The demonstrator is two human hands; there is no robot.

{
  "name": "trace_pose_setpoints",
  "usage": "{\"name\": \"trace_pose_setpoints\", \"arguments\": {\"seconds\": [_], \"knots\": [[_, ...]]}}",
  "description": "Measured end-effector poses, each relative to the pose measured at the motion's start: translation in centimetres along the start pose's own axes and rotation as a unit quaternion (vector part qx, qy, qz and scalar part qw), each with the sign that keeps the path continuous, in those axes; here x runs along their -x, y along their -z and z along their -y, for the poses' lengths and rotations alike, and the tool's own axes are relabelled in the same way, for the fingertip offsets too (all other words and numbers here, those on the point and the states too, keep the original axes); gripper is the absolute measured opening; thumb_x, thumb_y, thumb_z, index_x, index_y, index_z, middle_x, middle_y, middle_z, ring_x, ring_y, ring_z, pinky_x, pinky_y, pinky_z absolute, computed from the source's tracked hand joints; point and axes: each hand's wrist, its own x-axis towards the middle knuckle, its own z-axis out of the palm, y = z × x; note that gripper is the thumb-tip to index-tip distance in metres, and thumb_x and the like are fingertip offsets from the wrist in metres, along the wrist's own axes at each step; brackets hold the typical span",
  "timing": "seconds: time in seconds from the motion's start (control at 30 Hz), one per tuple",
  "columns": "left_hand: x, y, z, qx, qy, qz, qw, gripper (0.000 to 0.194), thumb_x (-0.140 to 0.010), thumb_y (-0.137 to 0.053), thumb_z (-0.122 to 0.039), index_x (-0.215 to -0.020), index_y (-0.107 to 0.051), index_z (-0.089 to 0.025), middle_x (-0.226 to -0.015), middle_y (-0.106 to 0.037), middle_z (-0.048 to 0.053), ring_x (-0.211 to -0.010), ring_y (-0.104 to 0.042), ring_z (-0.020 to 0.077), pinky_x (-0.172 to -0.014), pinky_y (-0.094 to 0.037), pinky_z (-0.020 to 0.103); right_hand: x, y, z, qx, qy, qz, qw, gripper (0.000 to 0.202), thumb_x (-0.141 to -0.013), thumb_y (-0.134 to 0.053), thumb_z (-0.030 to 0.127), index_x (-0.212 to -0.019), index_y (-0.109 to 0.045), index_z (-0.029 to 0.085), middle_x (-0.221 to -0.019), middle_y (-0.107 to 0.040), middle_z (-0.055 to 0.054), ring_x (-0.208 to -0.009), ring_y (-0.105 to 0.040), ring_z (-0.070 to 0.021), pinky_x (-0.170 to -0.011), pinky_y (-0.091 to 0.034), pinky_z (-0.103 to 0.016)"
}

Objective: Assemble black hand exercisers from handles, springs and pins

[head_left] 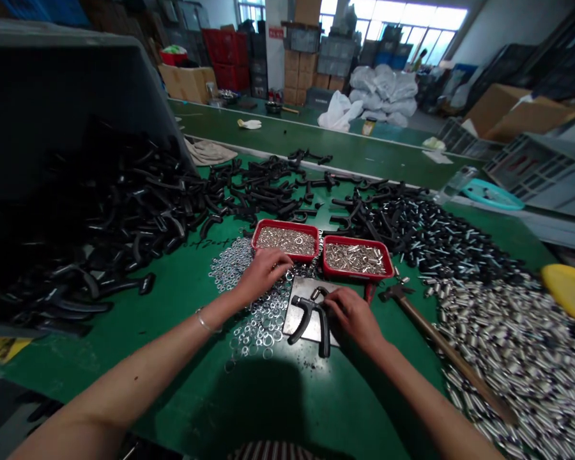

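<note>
A black forked plastic part point(324, 329) lies on a square metal plate point(303, 327), its two curved legs pointing toward me. My right hand point(357, 316) is closed at the part's upper right end, thumb and fingers pinched against it. A small silvery cylinder point(315, 294) shows at the top of the part. My left hand point(264, 276) hovers over loose metal rings point(263, 322), beside the front edge of the left red tray point(255, 243). Its fingers are drawn together; whatever they pinch is too small to make out. Small metal pieces fill that tray and the right red tray point(390, 265).
A hammer point(441, 342) lies right of the plate, against a heap of metal cylinders point(531, 345). Black parts spill from a tipped grey bin point(144, 70) at left. Behind the trays are black handles point(278, 185) and a pile of bolts point(441, 236). A yellow lid point(568, 291) is far right.
</note>
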Motion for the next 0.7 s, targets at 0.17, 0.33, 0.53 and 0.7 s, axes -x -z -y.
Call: {"name": "trace_pose_setpoints", "arguments": {"seconds": [0.17, 0.33, 0.53, 0.7], "knots": [[2.0, -3.7, -5.1, -0.065, -0.102, 0.148, 0.982, 0.016, -0.098, -0.052, -0.027, -0.096, -0.064, -0.019, -0.096, -0.069, 0.005, -0.098, -0.058, 0.0214, -0.094, -0.034, 0.040, 0.8, -1.3, 0.4, 0.062, 0.030, 0.025, 0.997, 0.026, -0.100, -0.047, 0.035, -0.094, -0.069, 0.022, -0.094, -0.067, -0.010, -0.092, -0.062, -0.0249, -0.083, -0.050, -0.038], [2.3, -5.2, -5.8, -0.151, -0.094, 0.164, 0.970, 0.021, -0.099, -0.048, -0.027, -0.091, -0.063, -0.015, -0.092, -0.067, 0.008, -0.094, -0.058, 0.0234, -0.088, -0.037, 0.039, 0.6, -2.1, 0.5, 0.160, 0.070, 0.011, 0.985, 0.028, -0.101, -0.044, 0.031, -0.092, -0.067, 0.019, -0.093, -0.067, -0.011, -0.087, -0.061, -0.0236, -0.079, -0.051, -0.036], [2.8, -5.6, -5.8, -0.191, -0.087, 0.147, 0.967, 0.021, -0.100, -0.046, -0.027, -0.092, -0.062, -0.015, -0.090, -0.065, 0.008, -0.091, -0.057, 0.0240, -0.085, -0.039, 0.038, 1.0, -2.8, 0.2, 0.247, 0.108, -0.002, 0.963, 0.024, -0.101, -0.045, 0.025, -0.090, -0.065, 0.016, -0.088, -0.066, -0.010, -0.082, -0.058, -0.0221, -0.072, -0.049, -0.033], [3.1, -6.1, -6.1, -0.250, -0.148, 0.142, 0.946, 0.021, -0.099, -0.043, -0.019, -0.093, -0.062, -0.013, -0.093, -0.064, 0.009, -0.091, -0.056, 0.0253, -0.083, -0.040, 0.040, 1.1, -2.5, 0.5, 0.247, 0.130, 0.035, 0.959, 0.022, -0.100, -0.046, 0.018, -0.094, -0.067, 0.015, -0.089, -0.066, -0.011, -0.084, -0.056, -0.0240, -0.074, -0.051, -0.036]]}}
